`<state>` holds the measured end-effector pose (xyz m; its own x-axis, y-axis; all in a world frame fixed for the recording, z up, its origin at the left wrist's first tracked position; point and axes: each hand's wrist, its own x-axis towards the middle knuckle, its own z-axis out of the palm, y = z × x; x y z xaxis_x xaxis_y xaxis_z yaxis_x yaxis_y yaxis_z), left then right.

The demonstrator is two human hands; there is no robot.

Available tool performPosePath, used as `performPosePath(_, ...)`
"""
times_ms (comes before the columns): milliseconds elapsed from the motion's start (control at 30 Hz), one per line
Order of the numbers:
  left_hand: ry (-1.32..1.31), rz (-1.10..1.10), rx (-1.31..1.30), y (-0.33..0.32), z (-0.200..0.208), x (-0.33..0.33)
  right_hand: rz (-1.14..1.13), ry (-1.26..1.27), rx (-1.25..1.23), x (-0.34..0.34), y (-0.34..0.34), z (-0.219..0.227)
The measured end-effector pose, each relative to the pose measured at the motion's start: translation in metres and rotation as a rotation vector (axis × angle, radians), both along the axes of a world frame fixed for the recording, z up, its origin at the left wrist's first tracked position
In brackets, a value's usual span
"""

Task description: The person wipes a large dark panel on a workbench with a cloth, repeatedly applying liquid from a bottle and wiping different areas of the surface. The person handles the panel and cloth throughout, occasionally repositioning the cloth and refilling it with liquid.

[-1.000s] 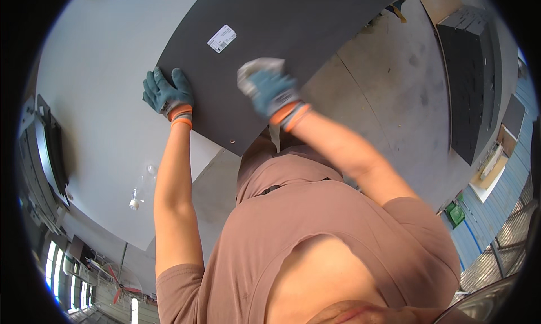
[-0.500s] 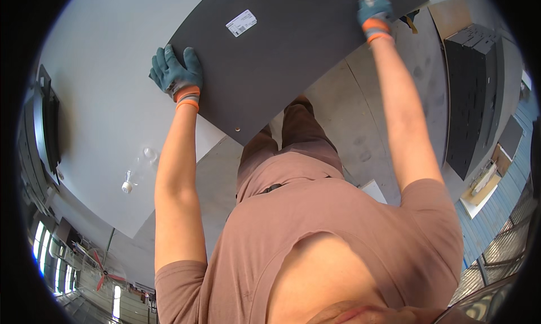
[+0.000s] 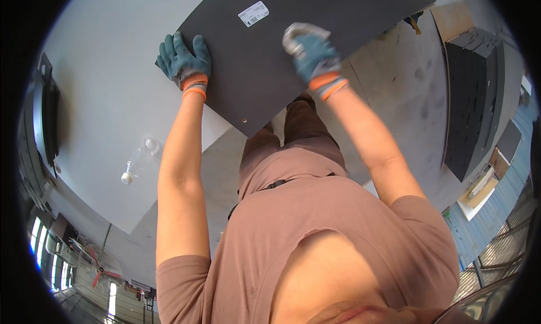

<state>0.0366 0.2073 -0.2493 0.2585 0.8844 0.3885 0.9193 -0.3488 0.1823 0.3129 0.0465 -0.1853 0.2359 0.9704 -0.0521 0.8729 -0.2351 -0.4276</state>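
A large dark grey panel [image 3: 248, 70] lies across a pale worktop [image 3: 107, 115], one corner jutting past the worktop's near edge. On the panel's upper part is a white printed label [image 3: 253, 14]; near the close corner sits a small round hole. My left hand [image 3: 185, 59], in a teal glove with an orange cuff, rests flat with spread fingers over the panel's left edge. My right hand [image 3: 315, 56], gloved alike and slightly blurred, presses a crumpled off-white cloth [image 3: 301, 36] on the panel's surface, right of the label. Its fingers are closed round the cloth.
A clear bottle with a white cap [image 3: 132, 166] lies on the worktop at the left. Stacked dark panels [image 3: 479, 93] stand at the right, and dark curved pieces [image 3: 46, 118] at the far left. A red-bladed fan [image 3: 100, 267] is at the lower left.
My right hand has swept the cloth left and nearer across the panel, from its far right part to the middle. My left hand stays spread on the left edge.
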Motion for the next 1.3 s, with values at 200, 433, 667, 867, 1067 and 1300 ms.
performPosePath(200,0.009,0.0,-0.023,0.004,0.002,0.004,-0.098,0.063,0.079,0.031,-0.01,-0.018)
performPosePath(433,0.017,-0.004,-0.027,0.002,0.005,0.001,0.098,-0.076,-0.062,-0.024,-0.034,-0.027)
performPosePath(667,0.044,0.007,-0.015,0.006,0.0,0.007,-0.064,0.009,0.375,0.024,0.052,-0.043)
performPosePath(867,0.051,0.013,-0.018,0.003,0.003,0.004,0.304,-0.063,-0.083,-0.14,-0.064,-0.017)
performPosePath(1067,0.04,0.021,-0.013,0.001,0.003,-0.001,0.35,-0.096,-0.23,-0.072,-0.033,-0.015)
performPosePath(1300,0.029,0.02,-0.072,0.005,0.014,0.01,-0.107,-0.093,0.22,0.056,0.015,-0.022)
